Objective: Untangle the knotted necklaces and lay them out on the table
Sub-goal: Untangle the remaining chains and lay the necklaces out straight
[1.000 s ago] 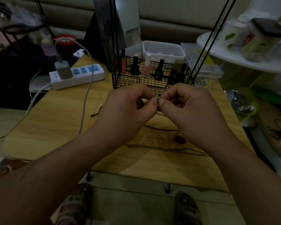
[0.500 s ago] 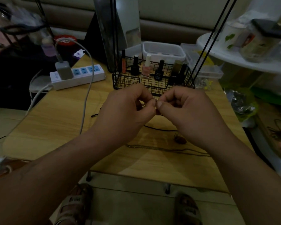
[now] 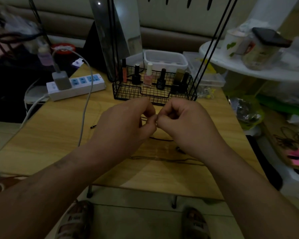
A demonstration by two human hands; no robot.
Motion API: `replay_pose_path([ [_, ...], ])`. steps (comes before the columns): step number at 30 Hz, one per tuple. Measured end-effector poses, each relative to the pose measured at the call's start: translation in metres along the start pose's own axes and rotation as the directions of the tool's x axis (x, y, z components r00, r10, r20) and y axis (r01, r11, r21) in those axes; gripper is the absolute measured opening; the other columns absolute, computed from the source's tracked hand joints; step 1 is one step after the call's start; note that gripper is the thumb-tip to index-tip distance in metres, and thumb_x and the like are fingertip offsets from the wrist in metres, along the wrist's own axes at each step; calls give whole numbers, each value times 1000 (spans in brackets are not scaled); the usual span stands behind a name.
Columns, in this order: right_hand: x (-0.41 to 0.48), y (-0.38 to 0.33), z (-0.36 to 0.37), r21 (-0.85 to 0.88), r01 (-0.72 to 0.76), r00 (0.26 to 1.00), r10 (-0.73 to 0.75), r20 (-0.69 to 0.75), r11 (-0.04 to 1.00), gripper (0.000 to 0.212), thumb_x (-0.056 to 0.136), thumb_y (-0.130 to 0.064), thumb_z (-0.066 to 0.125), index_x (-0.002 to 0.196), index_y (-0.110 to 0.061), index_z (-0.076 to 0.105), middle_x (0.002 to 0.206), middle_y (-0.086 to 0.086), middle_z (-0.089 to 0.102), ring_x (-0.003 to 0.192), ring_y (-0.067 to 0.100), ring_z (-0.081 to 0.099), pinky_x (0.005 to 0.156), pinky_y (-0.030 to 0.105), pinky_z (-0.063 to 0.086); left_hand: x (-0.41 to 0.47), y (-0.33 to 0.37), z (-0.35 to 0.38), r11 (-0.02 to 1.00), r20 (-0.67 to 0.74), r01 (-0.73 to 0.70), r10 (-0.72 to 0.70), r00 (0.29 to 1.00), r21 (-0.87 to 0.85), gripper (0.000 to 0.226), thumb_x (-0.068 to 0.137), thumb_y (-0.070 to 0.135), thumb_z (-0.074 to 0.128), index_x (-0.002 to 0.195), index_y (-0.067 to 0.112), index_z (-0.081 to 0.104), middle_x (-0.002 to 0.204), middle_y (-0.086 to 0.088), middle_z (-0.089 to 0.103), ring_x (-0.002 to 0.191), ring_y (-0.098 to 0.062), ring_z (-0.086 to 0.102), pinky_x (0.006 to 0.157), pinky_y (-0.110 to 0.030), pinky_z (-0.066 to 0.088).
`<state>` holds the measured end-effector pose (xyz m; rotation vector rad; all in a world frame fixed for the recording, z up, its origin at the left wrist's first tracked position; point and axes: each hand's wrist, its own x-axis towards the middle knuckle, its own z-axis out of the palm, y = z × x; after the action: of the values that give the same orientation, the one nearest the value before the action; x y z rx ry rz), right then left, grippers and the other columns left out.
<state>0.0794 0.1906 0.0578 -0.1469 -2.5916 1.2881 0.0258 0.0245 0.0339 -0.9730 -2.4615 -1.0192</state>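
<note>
My left hand (image 3: 126, 125) and my right hand (image 3: 185, 125) meet fingertip to fingertip above the middle of the wooden table (image 3: 50, 135). Both pinch a small knotted bit of thin necklace (image 3: 156, 118) between thumb and forefinger; most of it is hidden by the fingers. A dark cord necklace (image 3: 160, 139) runs under the hands, with its end (image 3: 93, 126) showing to the left. A thin chain necklace (image 3: 162, 159) lies stretched along the table nearer to me. A small dark pendant (image 3: 179, 149) peeks out beside my right wrist.
A black wire basket (image 3: 128, 92) of nail polish bottles stands just behind the hands. A white power strip (image 3: 86, 85) with a charger and its grey cable (image 3: 85, 107) lie at the left. A mirror (image 3: 114, 31), white tray (image 3: 165, 58) and cluttered shelves stand behind and right.
Both hands have sunk slightly and closed tighter together on the knot. The necklaces on the table have not moved.
</note>
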Motion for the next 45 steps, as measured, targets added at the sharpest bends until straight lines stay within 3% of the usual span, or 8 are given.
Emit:
replay_pose_path([
  [8,-7,-3,0,48,4,999,-2,-32,999,8,85,-19,74,79,-20,69,63,-7,60,52,1,49,46,20,38,-2,6,-1,984,44,116,-112,993,-133,13,88,43,61,94,31,63,81,12,67,76,-7,66,65,-44,58],
  [12,-12,-3,-7,95,17,999,-20,29,995,6,86,-17,74,82,-18,70,68,-3,62,56,5,50,52,26,41,-2,11,-5,967,127,124,-97,987,-222,23,91,36,64,113,31,62,99,16,70,95,2,66,80,-26,57],
  [22,-18,-4,-11,-13,58,998,-58,-5,998,6,88,-20,73,84,-25,71,71,-4,67,56,1,55,49,19,42,-7,16,-10,985,142,101,-81,987,-143,12,92,27,71,96,30,61,87,14,64,87,2,61,67,-15,48],
  [27,-18,-7,-22,38,38,998,-40,43,999,3,91,-20,74,92,-23,74,84,3,75,77,19,69,64,37,54,-4,20,-14,952,116,110,-79,990,-286,13,95,20,71,97,26,60,88,10,65,88,-5,62,76,-27,53],
  [31,-22,-5,-26,32,72,996,-74,55,997,3,91,-26,76,92,-24,74,82,1,71,70,7,61,60,23,47,-5,24,-16,931,162,111,-57,985,-349,13,97,15,68,100,24,60,85,3,65,78,-14,63,66,-34,54],
  [37,-22,-7,-20,36,84,996,-86,32,996,5,95,-24,72,91,-25,74,78,3,70,68,17,62,56,30,48,-10,16,-13,910,124,134,-92,988,-392,13,98,15,65,102,27,61,85,6,61,68,-7,56,57,-27,52],
  [40,-17,-6,-18,99,31,999,-34,30,995,9,97,-26,68,90,-25,74,78,0,72,68,26,61,58,39,49,-11,11,-10,911,100,140,-110,989,-388,13,98,21,66,105,29,59,91,9,61,65,-5,50,55,-20,42],
  [45,-8,-6,-16,318,-119,990,90,105,941,19,101,-24,63,87,-20,75,74,-2,72,54,13,43,48,24,35,-3,6,-11,910,91,120,-91,992,-397,5,99,24,68,101,27,64,85,14,60,62,-6,49,53,-18,39],
])
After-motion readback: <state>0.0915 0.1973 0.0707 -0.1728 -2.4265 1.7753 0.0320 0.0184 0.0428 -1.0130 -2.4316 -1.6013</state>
